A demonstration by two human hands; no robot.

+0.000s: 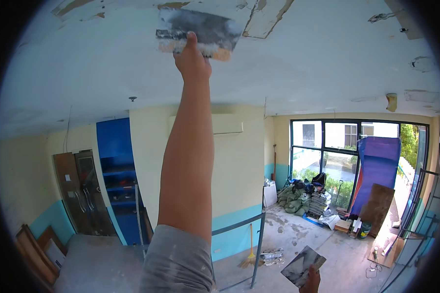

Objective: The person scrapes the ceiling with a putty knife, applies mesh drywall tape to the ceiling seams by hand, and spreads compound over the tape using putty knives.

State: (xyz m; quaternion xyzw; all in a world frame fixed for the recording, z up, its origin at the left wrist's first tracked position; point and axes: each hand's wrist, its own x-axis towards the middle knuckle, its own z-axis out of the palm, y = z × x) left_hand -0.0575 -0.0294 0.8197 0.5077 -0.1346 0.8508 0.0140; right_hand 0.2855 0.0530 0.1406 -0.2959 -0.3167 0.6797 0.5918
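My left hand [193, 62] is raised overhead at the end of a stretched arm, closed on a wide putty knife [200, 27]. Its broad grey blade is smeared with white and lies against or very near the ceiling [107, 63]. The thumb presses on the blade's back, while the other fingers are mostly hidden. Low at the right, my right hand [311, 282] grips a smaller flat metal putty knife [302, 266], with pale smears on its face. Only part of that hand shows above the lower edge.
Brown patches and cut openings [266, 17] mark the ceiling. A dark metal frame [256, 251] stands below, near a broom [251, 256]. Sacks [296, 195] are piled by the window [337, 146]. Boards [376, 207] lean at the right, and a blue shelf [117, 171] stands left.
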